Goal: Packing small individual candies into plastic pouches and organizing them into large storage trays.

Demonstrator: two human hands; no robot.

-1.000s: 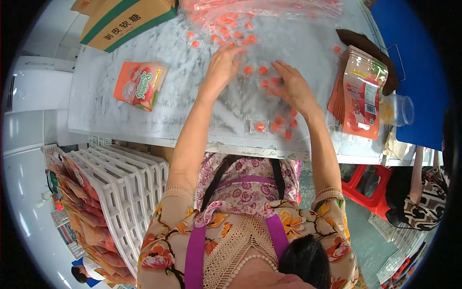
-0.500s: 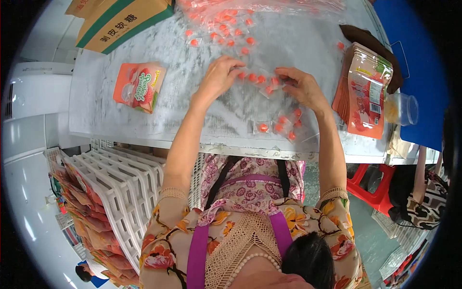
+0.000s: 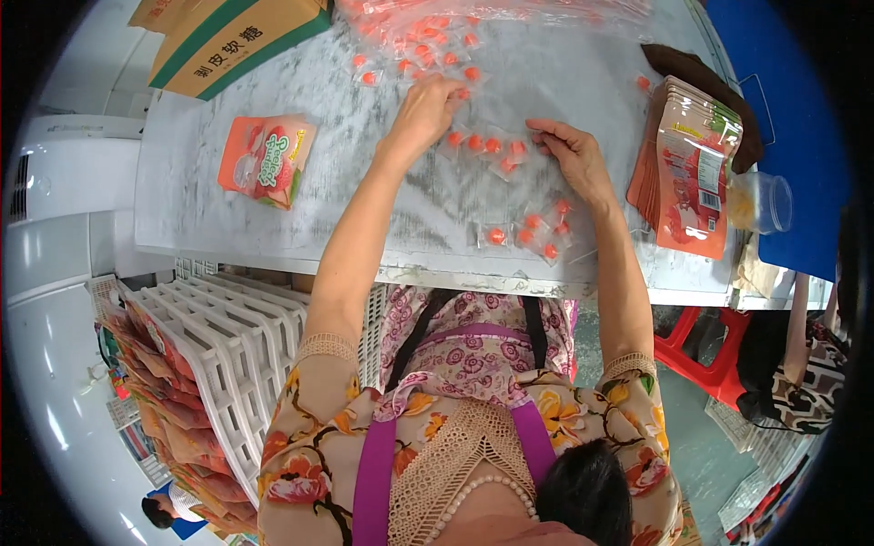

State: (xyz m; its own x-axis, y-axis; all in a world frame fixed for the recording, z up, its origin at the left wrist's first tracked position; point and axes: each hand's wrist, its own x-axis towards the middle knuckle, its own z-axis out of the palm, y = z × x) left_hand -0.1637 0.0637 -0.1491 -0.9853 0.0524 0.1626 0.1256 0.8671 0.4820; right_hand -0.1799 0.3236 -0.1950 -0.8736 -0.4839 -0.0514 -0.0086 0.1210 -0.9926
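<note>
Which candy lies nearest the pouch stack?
The lone candy beyond the right hand, beside the pouch stack's far end; every other visible candy lies farther left.

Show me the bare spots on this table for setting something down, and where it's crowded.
Bare: between the flat pouch and the left forearm; also between the right hand and the clear plastic bags beyond it. Crowded: left of that hand and near the front edge, where wrapped red pieces lie, and the right end, with the pouch stack and clear jar.
</note>
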